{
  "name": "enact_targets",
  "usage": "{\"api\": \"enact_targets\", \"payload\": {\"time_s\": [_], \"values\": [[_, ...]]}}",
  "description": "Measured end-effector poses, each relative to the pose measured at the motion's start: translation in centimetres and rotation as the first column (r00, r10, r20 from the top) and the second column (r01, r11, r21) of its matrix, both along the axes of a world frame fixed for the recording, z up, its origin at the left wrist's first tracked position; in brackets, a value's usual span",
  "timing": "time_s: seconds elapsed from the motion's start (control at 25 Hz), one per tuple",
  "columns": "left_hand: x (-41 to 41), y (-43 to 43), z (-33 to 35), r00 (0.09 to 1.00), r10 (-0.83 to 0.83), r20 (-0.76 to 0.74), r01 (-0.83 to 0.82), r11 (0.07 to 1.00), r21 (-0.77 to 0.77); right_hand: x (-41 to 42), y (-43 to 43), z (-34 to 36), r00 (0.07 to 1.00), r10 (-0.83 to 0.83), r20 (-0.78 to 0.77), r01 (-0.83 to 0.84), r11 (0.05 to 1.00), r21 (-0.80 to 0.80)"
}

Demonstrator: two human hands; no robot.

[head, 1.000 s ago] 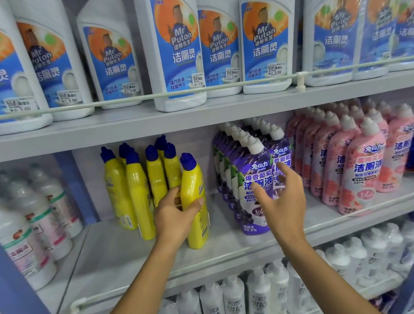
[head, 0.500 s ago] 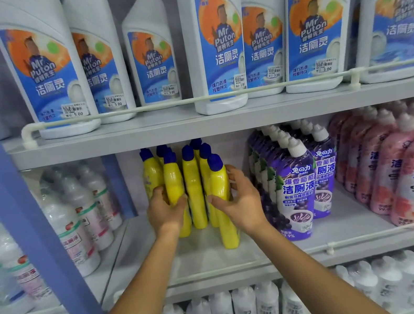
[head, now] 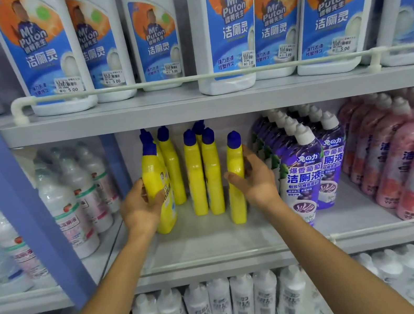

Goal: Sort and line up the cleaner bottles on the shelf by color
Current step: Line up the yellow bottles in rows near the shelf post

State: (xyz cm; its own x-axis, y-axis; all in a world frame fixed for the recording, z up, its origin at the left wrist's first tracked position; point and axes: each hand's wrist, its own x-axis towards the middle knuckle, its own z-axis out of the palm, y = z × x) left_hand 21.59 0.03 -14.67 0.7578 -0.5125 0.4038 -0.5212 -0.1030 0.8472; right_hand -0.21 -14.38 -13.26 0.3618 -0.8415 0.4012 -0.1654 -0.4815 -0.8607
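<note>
Several yellow bottles with blue caps stand on the middle shelf [head: 215, 241]. My left hand [head: 140, 210] grips the front left yellow bottle [head: 154, 171], which stands near the shelf's front. My right hand [head: 256, 181] grips the front right yellow bottle [head: 234, 163], which leans slightly left. Between them stand more yellow bottles [head: 204, 173] further back. To the right are rows of purple bottles [head: 302, 167] with white caps, then pink bottles [head: 406, 149].
White bottles with blue labels [head: 226, 23] fill the upper shelf behind a rail [head: 159, 83]. A blue upright post [head: 2, 176] stands at the left, with clear white bottles [head: 71, 208] beyond it. Small white bottles [head: 221, 306] line the lower shelf.
The view has come closer. My hands have spread apart, each drawing a yellow bottle outward and forward from the group, the left one leftward and the right one rightward.
</note>
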Motion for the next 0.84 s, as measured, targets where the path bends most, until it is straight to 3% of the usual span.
{"api": "enact_targets", "payload": {"time_s": [0.24,0.84], "values": [[1.8,2.8,-0.5,0.993,0.103,0.05,-0.104,0.995,0.009,1.8,-2.6,0.2,0.994,0.113,-0.005,-0.113,0.993,-0.016],[1.2,4.6,-0.4,0.999,0.046,0.006,-0.046,0.998,-0.047,7.8,-1.3,0.1,0.961,0.263,0.086,-0.267,0.963,0.034]]}}
